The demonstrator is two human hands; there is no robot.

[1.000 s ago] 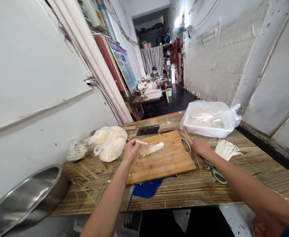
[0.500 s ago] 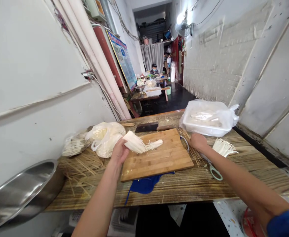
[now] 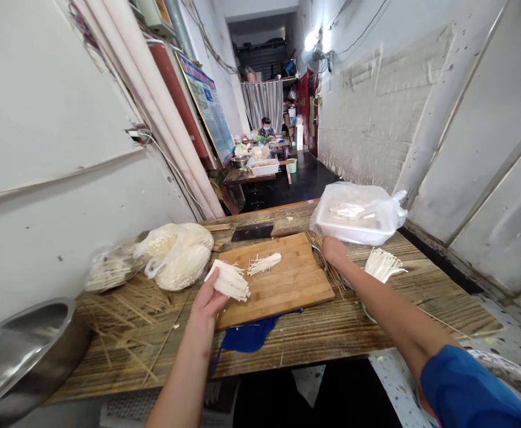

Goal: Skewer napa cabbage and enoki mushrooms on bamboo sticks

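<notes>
- Head view, progress: the work looks part done; one bunch of thin white mushrooms (image 3: pixel 231 279) is held over the near-left part of the cutting board (image 3: pixel 293 282), and a smaller clump (image 3: pixel 264 264) lies on the board farther right.
- Another separated bunch (image 3: pixel 382 266) lies right of the board, on the surface (image 3: pixel 331 333).
- What seems left: the full plastic bag (image 3: pixel 186 255) at far left appears to hold more mushrooms, and loose thin sticks (image 3: pixel 126 303) lie scattered on the left with nothing on them.
- Left hand (image 3: pixel 209 302): reaching forward, wrist turned so the palm partly faces up; its fingers are partly curled around the bunch, holding it with the loose ends pointing right.
- Right hand (image 3: pixel 334 251): arm stretched far forward, hand low over more sticks (image 3: pixel 327 270) beside the board's right edge; its fingers are hidden, so I cannot tell their opening or grasp.
</notes>
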